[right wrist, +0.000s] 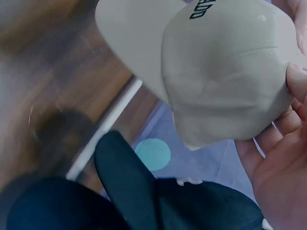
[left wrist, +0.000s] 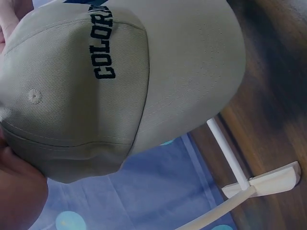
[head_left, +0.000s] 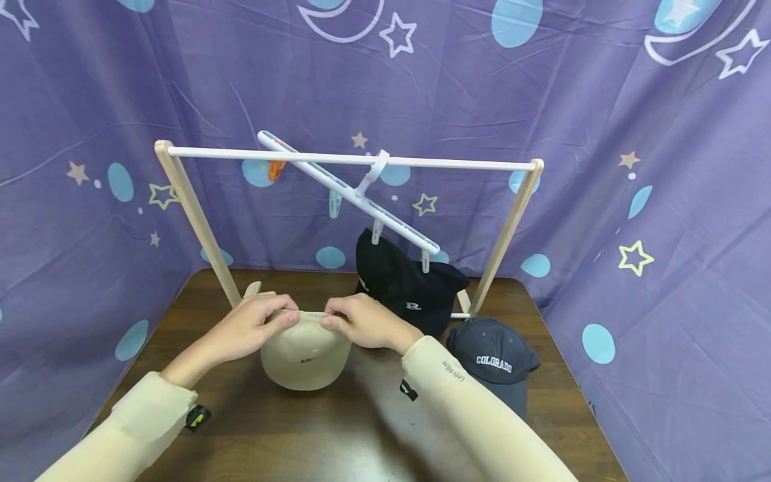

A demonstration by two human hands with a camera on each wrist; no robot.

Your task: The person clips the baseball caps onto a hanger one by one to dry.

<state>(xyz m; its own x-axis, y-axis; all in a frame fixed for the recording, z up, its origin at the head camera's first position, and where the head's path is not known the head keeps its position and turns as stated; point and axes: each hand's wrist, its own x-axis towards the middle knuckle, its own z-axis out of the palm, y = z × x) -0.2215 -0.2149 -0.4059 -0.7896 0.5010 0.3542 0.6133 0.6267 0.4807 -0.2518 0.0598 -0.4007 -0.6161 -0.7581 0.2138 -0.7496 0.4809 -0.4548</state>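
A beige baseball cap [head_left: 306,361] hangs brim down over the table, with dark "COLORADO"-style lettering on its front in the left wrist view. My left hand [head_left: 255,328] pinches the back edge of the cap on one side. On the other side my right hand [head_left: 370,323] pinches the same edge, thumb outside. Just beyond the hands stands a rack with a white hanger [head_left: 325,177] hooked on its bar. Two dark caps [head_left: 385,278] hang at the hanger's right end from white clips [head_left: 377,231]. An orange clip [head_left: 276,169] and a pale green clip [head_left: 334,203] hold nothing.
A dark grey "COLORADO" cap [head_left: 490,355] lies on the brown wooden table [head_left: 271,435] at the right. The rack's wooden legs [head_left: 201,227] and white crossbar [head_left: 241,154] span the back. A purple patterned curtain [head_left: 662,201] surrounds the table.
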